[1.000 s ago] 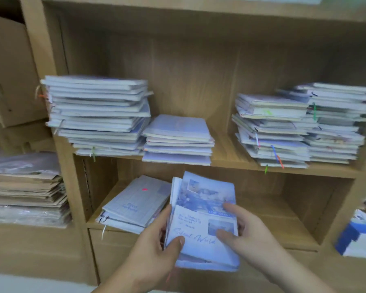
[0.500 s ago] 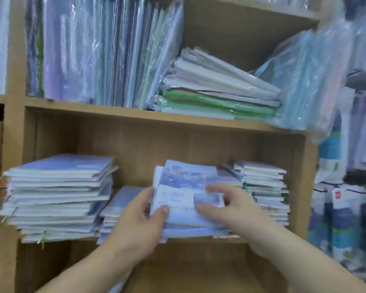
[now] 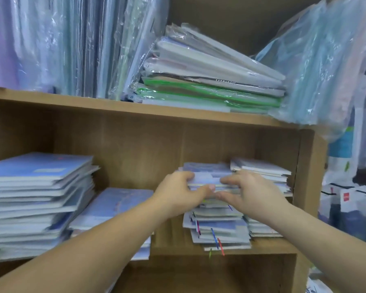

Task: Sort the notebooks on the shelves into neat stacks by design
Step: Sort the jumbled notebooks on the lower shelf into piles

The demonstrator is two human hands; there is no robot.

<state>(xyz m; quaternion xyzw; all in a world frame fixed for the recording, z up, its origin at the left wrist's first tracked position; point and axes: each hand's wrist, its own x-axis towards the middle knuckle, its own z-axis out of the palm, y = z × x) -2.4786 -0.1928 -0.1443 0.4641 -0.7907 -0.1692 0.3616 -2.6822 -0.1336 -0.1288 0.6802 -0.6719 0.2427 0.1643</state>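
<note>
Blue-covered notebooks (image 3: 207, 176), thin, light and slippery, sit atop the middle-shelf stack (image 3: 219, 227), clamped at their near edge between left hand (image 3: 179, 192) and right hand (image 3: 251, 190).

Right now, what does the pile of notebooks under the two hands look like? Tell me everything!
The pile of notebooks sits right of middle on the wooden shelf. Its thin, pale blue and white books lie flat but unevenly, edges sticking out. Coloured ribbon markers dangle from its front. The left hand and right hand grip its top few books. A second pile presses against its right side.
</note>
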